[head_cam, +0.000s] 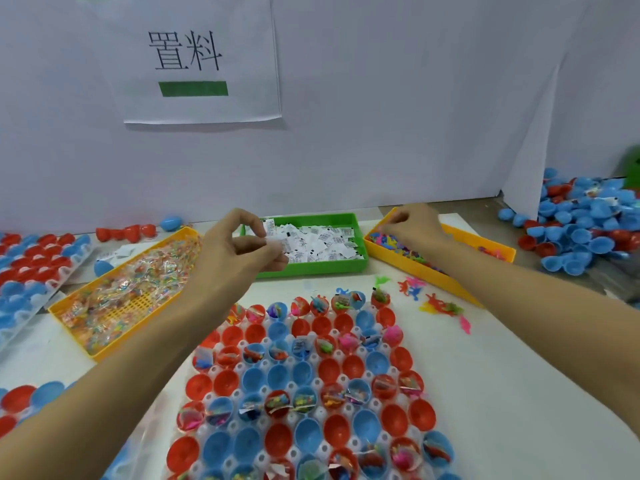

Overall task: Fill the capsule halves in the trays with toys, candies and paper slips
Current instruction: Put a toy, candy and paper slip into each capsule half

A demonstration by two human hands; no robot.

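Note:
A clear tray (382, 439) of red and blue capsule halves lies in front of me; some halves hold toys, candy and slips, others are bare. My left hand (239, 244) hovers at the left end of the green tray (311, 268) of white paper slips (325, 242) and pinches slips between thumb and fingers. My right hand (414, 223) reaches into the yellow tray (415, 268) of small coloured toys (391, 242), fingers curled down into the pile; what they grip is hidden. A yellow tray (86, 348) at the left holds wrapped candies (135, 289).
More trays of capsule halves (31, 268) lie at the far left. A heap of loose blue and red halves (581, 223) fills the right side. Loose toys (440, 306) lie on the table by the toy tray. A white wall with a paper sign (194, 60) stands behind.

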